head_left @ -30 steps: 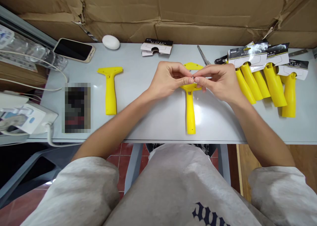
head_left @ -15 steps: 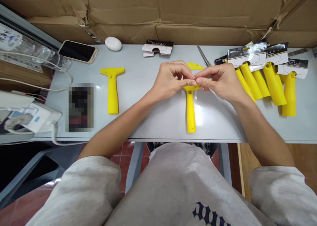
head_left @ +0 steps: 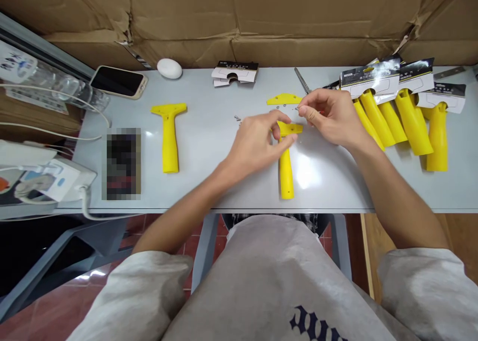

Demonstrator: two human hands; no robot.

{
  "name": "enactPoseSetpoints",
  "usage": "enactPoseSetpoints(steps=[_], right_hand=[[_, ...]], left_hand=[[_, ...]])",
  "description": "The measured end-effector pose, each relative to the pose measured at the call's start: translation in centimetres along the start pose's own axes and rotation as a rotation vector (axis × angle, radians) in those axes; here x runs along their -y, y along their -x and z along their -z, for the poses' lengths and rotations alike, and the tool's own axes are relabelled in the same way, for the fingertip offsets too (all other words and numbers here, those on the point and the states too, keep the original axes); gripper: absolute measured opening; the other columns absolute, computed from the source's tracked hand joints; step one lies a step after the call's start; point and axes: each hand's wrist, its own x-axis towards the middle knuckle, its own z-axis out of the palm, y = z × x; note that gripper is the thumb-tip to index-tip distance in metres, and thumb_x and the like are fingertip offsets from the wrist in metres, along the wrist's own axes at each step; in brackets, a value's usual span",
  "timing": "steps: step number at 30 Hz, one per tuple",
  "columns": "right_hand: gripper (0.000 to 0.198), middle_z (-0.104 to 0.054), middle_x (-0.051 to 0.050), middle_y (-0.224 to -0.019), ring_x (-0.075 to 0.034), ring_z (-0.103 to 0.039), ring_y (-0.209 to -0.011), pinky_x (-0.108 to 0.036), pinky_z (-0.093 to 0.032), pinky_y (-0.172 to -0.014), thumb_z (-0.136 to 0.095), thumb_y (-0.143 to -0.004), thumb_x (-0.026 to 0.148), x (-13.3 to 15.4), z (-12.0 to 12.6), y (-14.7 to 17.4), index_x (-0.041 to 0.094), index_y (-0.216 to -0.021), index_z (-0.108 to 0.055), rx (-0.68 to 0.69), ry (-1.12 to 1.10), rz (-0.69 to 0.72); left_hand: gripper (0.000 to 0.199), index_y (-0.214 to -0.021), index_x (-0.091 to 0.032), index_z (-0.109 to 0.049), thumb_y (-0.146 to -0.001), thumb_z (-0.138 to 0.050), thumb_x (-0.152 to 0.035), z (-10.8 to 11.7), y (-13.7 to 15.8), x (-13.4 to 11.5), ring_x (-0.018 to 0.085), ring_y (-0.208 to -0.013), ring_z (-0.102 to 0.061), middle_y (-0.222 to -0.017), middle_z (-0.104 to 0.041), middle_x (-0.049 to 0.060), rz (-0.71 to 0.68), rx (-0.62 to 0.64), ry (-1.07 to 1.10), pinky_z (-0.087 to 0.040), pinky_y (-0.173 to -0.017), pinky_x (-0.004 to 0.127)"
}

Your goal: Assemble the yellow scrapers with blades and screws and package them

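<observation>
A yellow scraper handle (head_left: 286, 174) lies on the table in front of me, its wide head toward the far side. My left hand (head_left: 261, 137) is over the left part of that head, thumb and fingers apart, with nothing seen between them. Just above and to the right, my right hand (head_left: 328, 114) pinches a small metal screw (head_left: 297, 108), mostly hidden by the fingertips. A separate yellow clamping strip (head_left: 284, 99) lies beyond the head, with small metal nuts (head_left: 284, 105) beside it. Several loose screws (head_left: 238, 118) lie left of my left hand.
Another yellow scraper handle (head_left: 170, 142) lies to the left. Several yellow handles (head_left: 413, 127) with printed cards (head_left: 369, 77) are piled at right. A grey pen-like tool (head_left: 302, 80), folded cards (head_left: 235, 73), a white egg-shaped object (head_left: 169, 68) and a phone (head_left: 118, 82) lie toward the back.
My hands have come apart from a shared pinch over the scraper head. The left has opened and moved down; the right has risen slightly, still pinching. The strip and loose screws now show.
</observation>
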Motion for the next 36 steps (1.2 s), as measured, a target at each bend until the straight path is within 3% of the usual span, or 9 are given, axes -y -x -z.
enactPoseSetpoints(steps=[3, 5, 11, 19, 27, 32, 36], right_hand=[[0.080, -0.073, -0.006, -0.086, -0.019, -0.070, -0.091, -0.037, -0.064, -0.084, -0.087, -0.087, 0.102, -1.0, 0.9, -0.3, 0.024, -0.099, -0.076, -0.039, 0.030, 0.006], [0.079, -0.074, -0.007, -0.087, -0.020, -0.070, -0.093, -0.038, -0.063, -0.085, -0.085, -0.089, 0.102, -1.7, 1.3, -0.5, 0.024, -0.100, -0.075, -0.060, 0.039, 0.014], [0.072, -0.075, -0.007, -0.090, -0.017, -0.068, -0.096, -0.037, -0.059, -0.090, -0.083, -0.098, 0.096, -3.5, 2.0, -1.2, 0.024, -0.105, -0.073, -0.070, 0.045, 0.045], [0.073, -0.076, -0.007, -0.089, -0.018, -0.068, -0.095, -0.037, -0.057, -0.087, -0.088, -0.093, 0.096, -3.1, 2.1, -1.2, 0.024, -0.102, -0.074, -0.131, 0.073, 0.050], [0.069, -0.077, -0.009, -0.092, -0.018, -0.070, -0.093, -0.035, -0.056, -0.082, -0.088, -0.097, 0.090, -3.9, 2.2, -1.4, 0.022, -0.102, -0.075, -0.154, 0.096, 0.085], [0.065, -0.078, -0.009, -0.093, -0.018, -0.071, -0.094, -0.034, -0.059, -0.084, -0.088, -0.099, 0.086, -4.3, 2.1, -1.5, 0.022, -0.102, -0.077, -0.134, 0.080, 0.073], [0.061, -0.080, -0.009, -0.097, -0.019, -0.073, -0.098, -0.035, -0.062, -0.089, -0.089, -0.101, 0.082, -4.4, 2.1, -1.4, 0.022, -0.104, -0.078, -0.122, 0.084, 0.069]], left_hand=[[0.038, -0.145, -0.030, -0.087, -0.111, -0.080, -0.044, -0.4, 1.9, -3.6, 0.033, -0.103, -0.084, -0.116, -0.086, 0.009, 0.060, 0.213, -0.350, -0.062, -0.087, 0.044], [0.036, -0.143, -0.029, -0.090, -0.115, -0.074, -0.045, -0.7, 2.5, -5.1, 0.036, -0.105, -0.085, -0.128, -0.085, 0.013, 0.083, 0.312, -0.506, -0.060, -0.083, 0.045], [0.034, -0.132, -0.024, -0.093, -0.119, -0.066, -0.039, -0.4, 2.4, -5.8, 0.037, -0.105, -0.086, -0.127, -0.085, 0.014, 0.096, 0.437, -0.673, -0.057, -0.077, 0.044], [0.037, -0.126, -0.028, -0.094, -0.119, -0.060, -0.040, 0.2, 3.1, -4.8, 0.036, -0.096, -0.085, -0.120, -0.085, 0.012, 0.108, 0.397, -0.702, -0.053, -0.069, 0.044], [0.033, -0.125, -0.034, -0.096, -0.118, -0.064, -0.039, 1.6, 4.3, -3.8, 0.034, -0.094, -0.084, -0.130, -0.084, 0.011, 0.172, 0.349, -0.724, -0.054, -0.068, 0.043], [0.032, -0.139, -0.033, -0.090, -0.118, -0.066, -0.033, 1.9, 4.8, -3.6, 0.035, -0.104, -0.085, -0.149, -0.080, 0.011, 0.192, 0.332, -0.718, -0.057, -0.069, 0.043], [0.037, -0.151, -0.026, -0.078, -0.116, -0.064, -0.026, 1.3, 4.4, -4.1, 0.038, -0.113, -0.084, -0.157, -0.075, 0.016, 0.229, 0.313, -0.725, -0.060, -0.071, 0.044]])
